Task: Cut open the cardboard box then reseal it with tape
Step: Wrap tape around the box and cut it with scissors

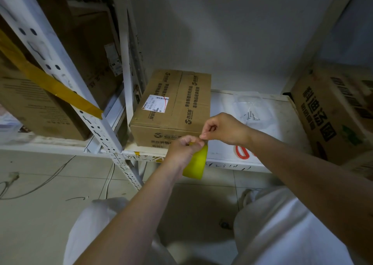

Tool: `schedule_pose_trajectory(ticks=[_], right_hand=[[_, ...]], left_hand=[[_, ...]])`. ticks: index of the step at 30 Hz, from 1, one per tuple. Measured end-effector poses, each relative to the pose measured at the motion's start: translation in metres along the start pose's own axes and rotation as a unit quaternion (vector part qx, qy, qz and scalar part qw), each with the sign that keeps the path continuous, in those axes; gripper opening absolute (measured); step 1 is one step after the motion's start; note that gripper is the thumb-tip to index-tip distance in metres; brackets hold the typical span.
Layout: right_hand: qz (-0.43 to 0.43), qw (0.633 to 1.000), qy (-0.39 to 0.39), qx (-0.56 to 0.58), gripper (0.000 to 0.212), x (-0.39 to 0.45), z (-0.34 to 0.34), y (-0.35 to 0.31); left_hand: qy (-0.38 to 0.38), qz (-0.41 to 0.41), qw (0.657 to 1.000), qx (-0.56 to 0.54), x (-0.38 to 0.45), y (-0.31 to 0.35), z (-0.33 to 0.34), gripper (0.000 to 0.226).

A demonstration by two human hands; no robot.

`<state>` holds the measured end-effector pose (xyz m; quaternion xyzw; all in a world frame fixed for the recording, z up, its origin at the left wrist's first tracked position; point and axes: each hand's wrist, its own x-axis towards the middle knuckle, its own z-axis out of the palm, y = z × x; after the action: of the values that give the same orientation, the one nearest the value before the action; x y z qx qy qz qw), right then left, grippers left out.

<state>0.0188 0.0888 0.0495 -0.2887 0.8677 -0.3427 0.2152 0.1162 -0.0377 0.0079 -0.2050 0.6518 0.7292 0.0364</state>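
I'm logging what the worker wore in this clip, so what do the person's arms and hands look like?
Both forearms are bare up to the frame edge: no sleeves show. The left hand and right hand wear no gloves, and no rings, watch or wristband can be seen. Lower down, the person wears light, whitish clothing over the knees.

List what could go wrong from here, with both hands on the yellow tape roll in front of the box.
1. The right hand only pinches at the edge of the yellow tape roll that the left hand grips; the tape end could slip back or tear.
2. The roll is held off the white shelf, so it could drop.
3. The brown cardboard box sits at the shelf's front and could shift.
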Motion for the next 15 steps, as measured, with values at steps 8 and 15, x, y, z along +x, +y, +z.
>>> schedule_pose_trajectory(ticks=[8, 15], right_hand=[[0.019, 0.990, 0.108, -0.094, 0.013, 0.003, -0.002, 0.004], [-0.035, 0.977, 0.148, -0.147, 0.013, 0.000, 0.004, -0.005]], left_hand=[[-0.048, -0.049, 0.998, -0.010, -0.003, 0.001, -0.006, 0.039], [0.031, -0.132, 0.991, 0.019, 0.011, 0.001, 0.002, 0.016]])
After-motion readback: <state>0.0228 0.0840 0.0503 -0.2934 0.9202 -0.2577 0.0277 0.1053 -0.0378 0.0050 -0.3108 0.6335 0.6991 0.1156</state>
